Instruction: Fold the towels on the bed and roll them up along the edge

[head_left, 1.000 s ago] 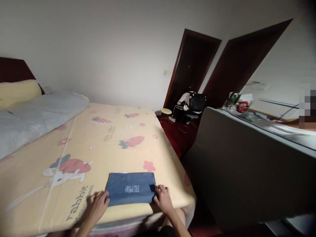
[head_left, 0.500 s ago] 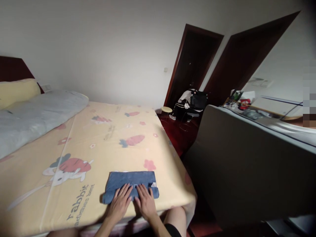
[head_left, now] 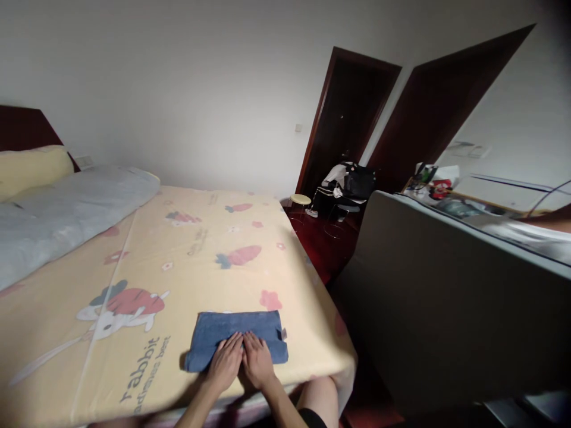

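A folded blue cloth (head_left: 238, 327) lies near the front edge of the bed, its near part doubled into a thicker fold. A small tag shows at its right edge. My left hand (head_left: 226, 358) rests flat on the near fold, fingers stretched out and pointing away from me. Close beside it, my right hand (head_left: 257, 356) also presses flat on the cloth, fingers extended. The fingertips of both hands nearly meet at the cloth's middle.
The bed's yellow sheet (head_left: 178, 309) carries rabbit and carrot prints. A grey quilt (head_left: 80, 208) and yellow pillow (head_left: 35, 169) lie at left. To the right rises a dark panel (head_left: 446, 297); another person's arm (head_left: 551, 220) is beyond it. A stool (head_left: 300, 200) stands near the door.
My hands have drawn closer together at the cloth's middle. The near edge, rolled before, now looks flatter, and the tag shows differently. Another person's arm has appeared at the right.
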`<act>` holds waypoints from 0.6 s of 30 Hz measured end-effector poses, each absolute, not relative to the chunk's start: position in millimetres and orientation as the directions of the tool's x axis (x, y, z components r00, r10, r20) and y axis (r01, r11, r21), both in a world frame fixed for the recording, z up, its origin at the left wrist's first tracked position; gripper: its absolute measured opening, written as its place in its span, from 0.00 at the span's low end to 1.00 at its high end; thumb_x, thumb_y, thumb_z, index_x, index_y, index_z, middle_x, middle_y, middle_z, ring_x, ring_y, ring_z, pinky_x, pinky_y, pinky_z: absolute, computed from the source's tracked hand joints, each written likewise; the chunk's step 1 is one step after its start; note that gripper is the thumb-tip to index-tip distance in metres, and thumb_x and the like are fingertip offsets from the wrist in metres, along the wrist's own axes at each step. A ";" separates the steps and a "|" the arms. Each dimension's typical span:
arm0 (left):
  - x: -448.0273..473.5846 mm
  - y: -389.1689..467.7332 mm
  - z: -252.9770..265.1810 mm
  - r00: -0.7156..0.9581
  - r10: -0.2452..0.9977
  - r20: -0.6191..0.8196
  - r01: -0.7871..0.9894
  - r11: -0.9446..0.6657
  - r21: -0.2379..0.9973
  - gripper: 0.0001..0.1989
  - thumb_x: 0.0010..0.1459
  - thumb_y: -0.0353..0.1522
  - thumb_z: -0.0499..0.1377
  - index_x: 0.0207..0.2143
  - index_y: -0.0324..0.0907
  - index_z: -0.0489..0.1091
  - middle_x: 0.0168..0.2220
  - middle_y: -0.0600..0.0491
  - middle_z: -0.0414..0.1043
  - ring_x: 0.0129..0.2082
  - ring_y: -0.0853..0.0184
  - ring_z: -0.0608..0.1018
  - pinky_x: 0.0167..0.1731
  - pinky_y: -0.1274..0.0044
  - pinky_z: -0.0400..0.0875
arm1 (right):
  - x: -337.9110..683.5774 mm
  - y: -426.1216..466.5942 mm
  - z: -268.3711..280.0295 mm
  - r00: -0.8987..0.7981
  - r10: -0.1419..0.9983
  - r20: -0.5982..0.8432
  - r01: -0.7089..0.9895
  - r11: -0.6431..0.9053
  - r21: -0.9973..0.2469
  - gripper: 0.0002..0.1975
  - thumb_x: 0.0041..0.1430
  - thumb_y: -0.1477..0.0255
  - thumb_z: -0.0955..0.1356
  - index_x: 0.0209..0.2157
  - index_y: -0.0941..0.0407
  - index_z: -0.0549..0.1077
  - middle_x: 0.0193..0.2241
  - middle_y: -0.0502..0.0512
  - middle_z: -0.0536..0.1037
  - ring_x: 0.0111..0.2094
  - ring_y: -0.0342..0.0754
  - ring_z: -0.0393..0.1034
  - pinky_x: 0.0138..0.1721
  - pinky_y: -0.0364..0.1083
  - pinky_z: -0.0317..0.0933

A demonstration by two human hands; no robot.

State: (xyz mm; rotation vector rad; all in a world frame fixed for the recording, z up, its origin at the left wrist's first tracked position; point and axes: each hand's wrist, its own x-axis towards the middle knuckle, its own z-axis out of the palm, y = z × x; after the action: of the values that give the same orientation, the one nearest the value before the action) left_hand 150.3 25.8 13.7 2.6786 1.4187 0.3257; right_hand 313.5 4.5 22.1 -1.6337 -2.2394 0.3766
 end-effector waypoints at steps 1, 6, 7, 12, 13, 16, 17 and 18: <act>149.6 29.5 15.5 0.526 0.840 0.134 0.820 -0.542 0.183 0.23 0.67 0.36 0.43 0.61 0.45 0.62 0.63 0.48 0.62 0.62 0.63 0.66 0.58 0.66 0.64 | 315.7 7.6 26.3 -0.265 0.961 0.077 0.868 0.273 -0.415 0.24 0.66 0.70 0.57 0.62 0.54 0.63 0.62 0.57 0.63 0.64 0.52 0.55 0.62 0.56 0.50; 112.2 49.7 26.8 0.288 0.958 0.017 0.948 -0.287 0.139 0.27 0.67 0.45 0.42 0.65 0.48 0.56 0.67 0.50 0.52 0.67 0.59 0.57 0.61 0.58 0.55 | 374.3 15.8 35.2 -0.023 0.999 -0.035 0.947 0.010 -0.322 0.26 0.66 0.70 0.55 0.65 0.55 0.59 0.66 0.56 0.54 0.67 0.55 0.46 0.63 0.61 0.45; 106.0 51.8 27.0 0.257 0.966 0.019 0.959 -0.257 0.123 0.27 0.67 0.44 0.42 0.65 0.48 0.56 0.67 0.50 0.51 0.67 0.59 0.57 0.61 0.58 0.55 | 385.0 15.7 33.3 0.011 0.999 -0.036 0.955 -0.021 -0.296 0.27 0.66 0.69 0.55 0.65 0.56 0.58 0.66 0.56 0.54 0.67 0.55 0.45 0.63 0.62 0.45; 103.4 44.8 13.8 0.219 0.936 0.276 0.965 -0.250 0.080 0.24 0.66 0.38 0.44 0.61 0.45 0.64 0.64 0.46 0.60 0.64 0.56 0.63 0.59 0.58 0.56 | 393.2 9.1 13.0 0.107 0.985 0.138 0.975 -0.077 -0.207 0.25 0.68 0.67 0.56 0.63 0.58 0.61 0.66 0.61 0.54 0.67 0.59 0.47 0.62 0.64 0.45; 104.1 40.0 9.8 0.233 0.909 0.346 0.958 -0.275 0.078 0.22 0.67 0.36 0.44 0.59 0.46 0.66 0.63 0.47 0.63 0.62 0.57 0.65 0.58 0.60 0.57 | 389.4 5.5 8.3 0.100 0.975 0.201 0.978 -0.059 -0.200 0.24 0.68 0.69 0.55 0.63 0.58 0.62 0.65 0.61 0.54 0.66 0.58 0.48 0.61 0.63 0.47; 96.3 21.0 -0.6 0.375 0.791 0.484 0.894 -0.447 0.038 0.20 0.67 0.33 0.46 0.57 0.50 0.68 0.58 0.52 0.69 0.58 0.63 0.70 0.56 0.68 0.60 | 382.1 -13.3 -4.2 -0.082 0.934 0.348 0.971 0.153 -0.184 0.24 0.67 0.77 0.55 0.61 0.51 0.66 0.64 0.57 0.60 0.63 0.53 0.56 0.58 0.56 0.53; 89.8 13.8 -3.1 0.429 0.750 0.503 0.863 -0.505 0.016 0.20 0.66 0.33 0.47 0.58 0.50 0.67 0.58 0.53 0.69 0.57 0.65 0.70 0.56 0.71 0.60 | 382.7 -21.4 -7.6 -0.171 0.914 0.367 0.953 0.249 -0.175 0.25 0.66 0.78 0.55 0.61 0.50 0.65 0.63 0.55 0.62 0.62 0.51 0.58 0.57 0.54 0.54; 81.8 6.7 -4.9 0.471 0.719 0.512 0.838 -0.545 -0.005 0.21 0.66 0.34 0.49 0.60 0.50 0.64 0.59 0.54 0.69 0.58 0.66 0.70 0.57 0.72 0.60 | 385.1 -29.6 -10.5 -0.245 0.895 0.374 0.931 0.325 -0.168 0.27 0.65 0.79 0.56 0.62 0.49 0.63 0.62 0.54 0.63 0.62 0.50 0.59 0.57 0.52 0.54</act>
State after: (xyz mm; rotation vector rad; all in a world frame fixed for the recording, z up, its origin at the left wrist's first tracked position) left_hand 81.8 6.7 -4.9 2.9063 1.5740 0.7954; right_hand 385.1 -29.6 -10.5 -1.6151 -2.1957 -0.1224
